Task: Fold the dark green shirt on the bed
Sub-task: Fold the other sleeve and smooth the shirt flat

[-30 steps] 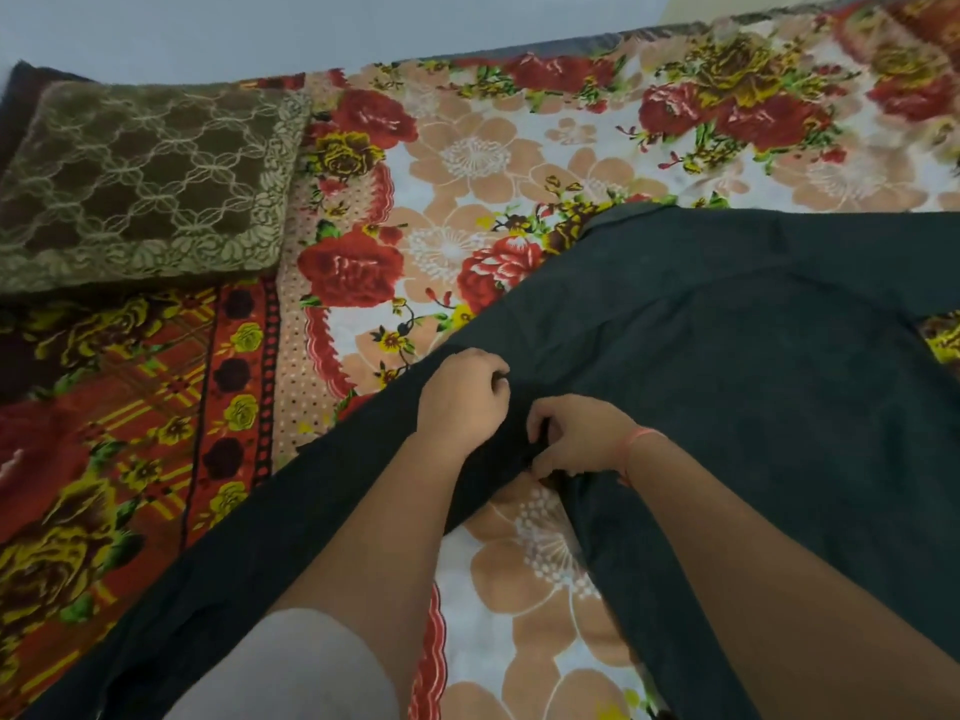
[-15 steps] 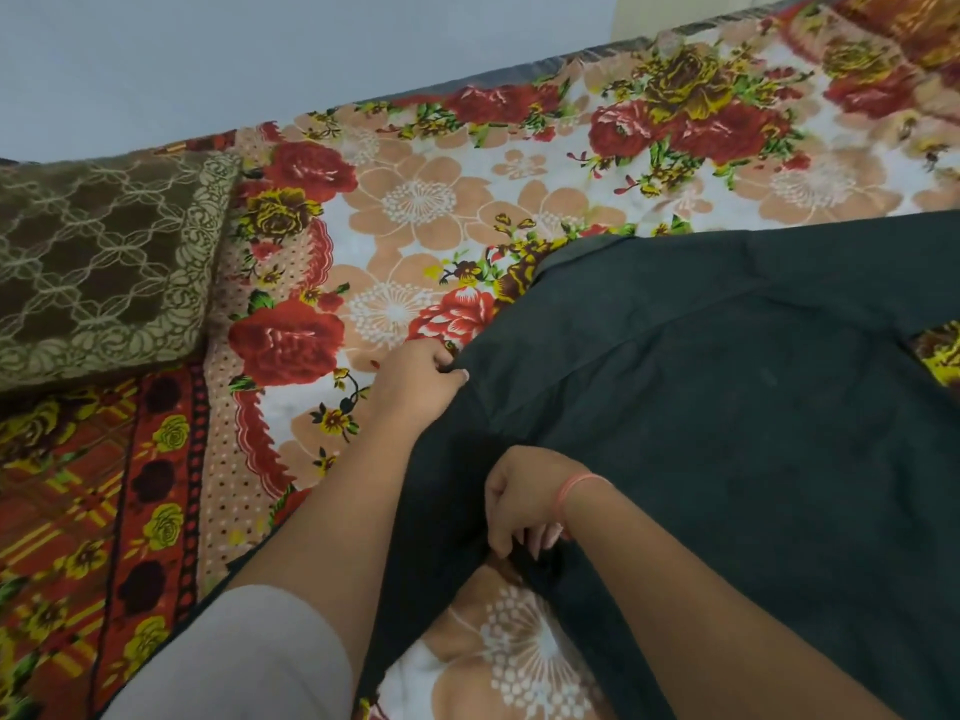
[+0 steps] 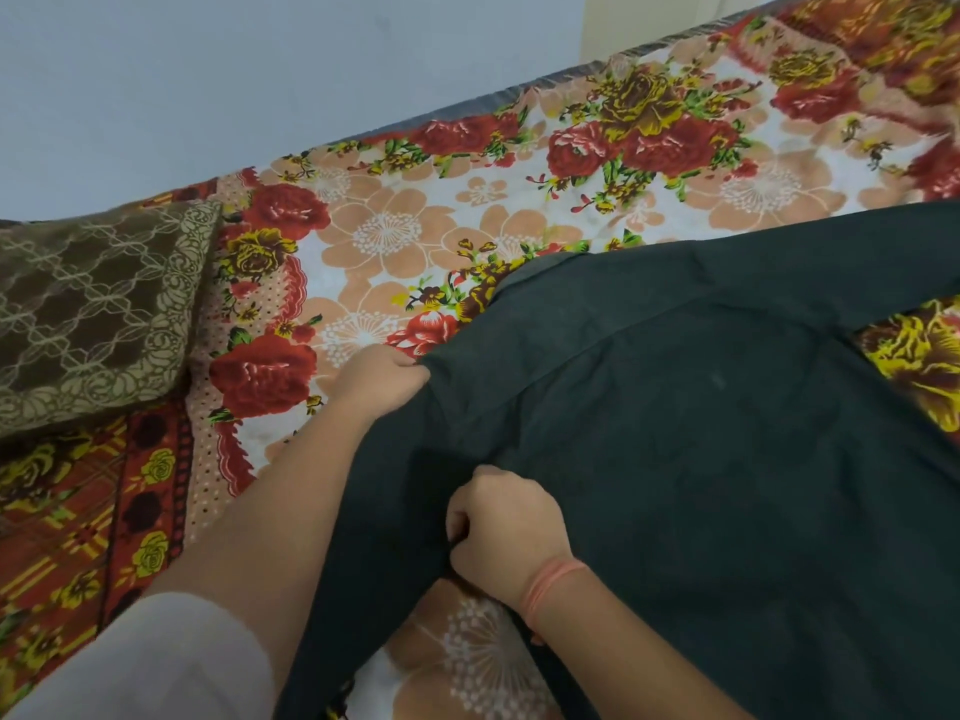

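The dark green shirt lies spread over the right half of the flowered bed. One sleeve runs down toward the lower left under my arm. My left hand pinches the shirt's upper left edge near the shoulder. My right hand, with an orange band on its wrist, is closed on the fabric where the sleeve meets the body. Both hands grip cloth, with their fingertips partly tucked into it.
A brown patterned pillow rests at the left edge of the bed. A pale wall runs along the far side. Bare flowered sheet shows beyond the shirt and to its left.
My left hand has slid up and away along the shirt's edge toward the shoulder, while my right hand has stayed at the sleeve joint. The view has shifted rightward.
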